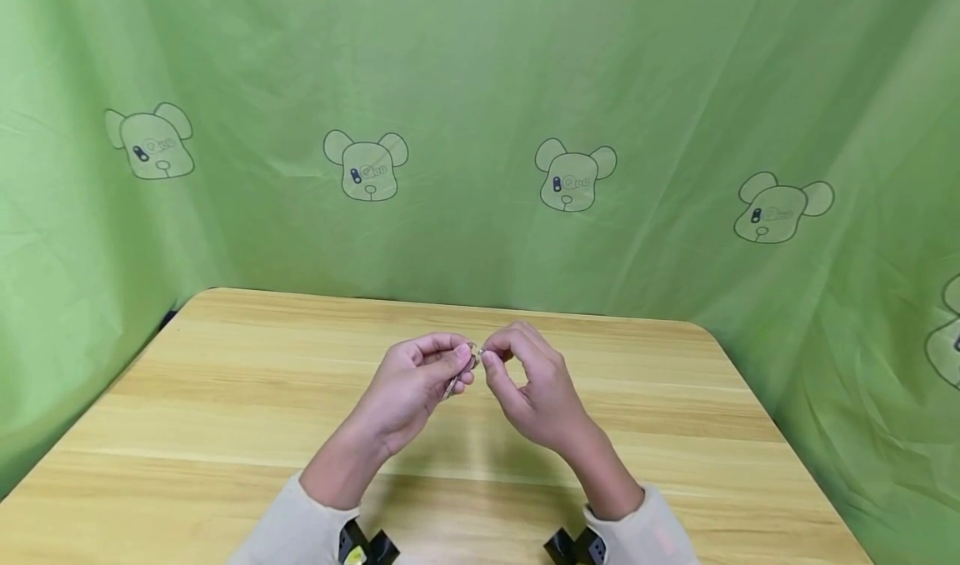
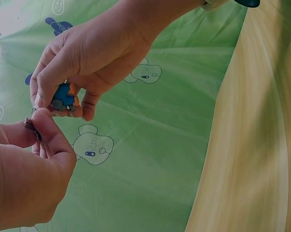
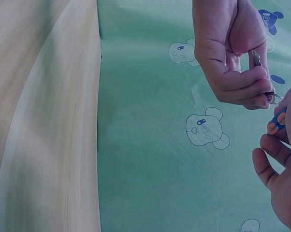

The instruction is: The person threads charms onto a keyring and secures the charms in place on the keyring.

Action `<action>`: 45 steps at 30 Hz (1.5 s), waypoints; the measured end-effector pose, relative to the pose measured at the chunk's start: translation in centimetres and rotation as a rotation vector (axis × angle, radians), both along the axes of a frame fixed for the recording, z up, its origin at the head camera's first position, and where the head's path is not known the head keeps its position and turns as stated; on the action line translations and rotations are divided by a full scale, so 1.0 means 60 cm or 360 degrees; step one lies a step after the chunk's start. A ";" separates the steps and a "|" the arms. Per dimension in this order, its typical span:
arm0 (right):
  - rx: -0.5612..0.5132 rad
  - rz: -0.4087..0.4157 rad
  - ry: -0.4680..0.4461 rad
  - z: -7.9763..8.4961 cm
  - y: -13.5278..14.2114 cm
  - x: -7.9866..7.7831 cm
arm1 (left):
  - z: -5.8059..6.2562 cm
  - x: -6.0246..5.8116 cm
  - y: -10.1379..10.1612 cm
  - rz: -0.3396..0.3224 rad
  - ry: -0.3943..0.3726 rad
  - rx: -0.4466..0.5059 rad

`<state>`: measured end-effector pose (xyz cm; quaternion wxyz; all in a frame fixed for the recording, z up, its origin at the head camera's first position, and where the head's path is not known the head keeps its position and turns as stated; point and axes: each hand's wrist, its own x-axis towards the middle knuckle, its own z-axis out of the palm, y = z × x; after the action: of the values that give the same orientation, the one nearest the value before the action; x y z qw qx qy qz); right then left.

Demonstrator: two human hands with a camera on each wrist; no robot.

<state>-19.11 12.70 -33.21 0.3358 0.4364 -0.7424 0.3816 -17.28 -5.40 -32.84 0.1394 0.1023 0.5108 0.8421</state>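
Both hands are raised above the table, fingertips close together. My left hand (image 1: pixel 416 386) pinches a silver key (image 1: pixel 452 387) with a metal key ring (image 3: pixel 278 98) at its fingertips. The key's shaft sticks out below the thumb in the head view. Between the thumb and fingers of my right hand (image 1: pixel 536 382) is a small blue and orange figure, perhaps a charm (image 2: pixel 64 94), hidden in the head view. It sits right beside the ring in the right wrist view. Fingers cover whether the charm is joined to the ring.
A light wooden table (image 1: pixel 225 415) with rounded corners lies under the hands. Green cloth (image 1: pixel 465 57) printed with bear heads hangs behind it and at both sides. Black devices (image 1: pixel 367 546) are strapped at the light sleeves' cuffs.
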 end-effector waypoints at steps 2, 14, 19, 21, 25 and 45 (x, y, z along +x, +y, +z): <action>-0.0009 -0.0008 0.0010 0.000 0.000 -0.001 | -0.001 0.000 0.000 -0.0011 0.0009 0.0002; -0.0003 -0.0010 0.0053 0.002 -0.001 -0.002 | -0.001 -0.002 -0.002 -0.0020 -0.0003 0.0004; -0.0002 -0.0007 0.0070 0.002 -0.002 -0.002 | -0.001 -0.003 -0.002 -0.0010 -0.0020 0.0003; -0.0001 -0.0003 0.0075 0.002 -0.002 -0.002 | -0.001 -0.003 -0.002 -0.0005 -0.0027 0.0005; 0.0014 -0.0004 0.0089 0.002 -0.003 -0.003 | -0.001 -0.003 -0.002 0.0012 -0.0049 0.0015; 0.0129 -0.0125 0.0269 -0.004 -0.011 -0.004 | -0.007 -0.006 0.002 0.0147 0.0011 -0.0014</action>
<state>-19.38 12.05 -33.48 0.3939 0.4509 -0.7428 0.2995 -17.66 -5.28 -33.25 0.0991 0.0811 0.5192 0.8450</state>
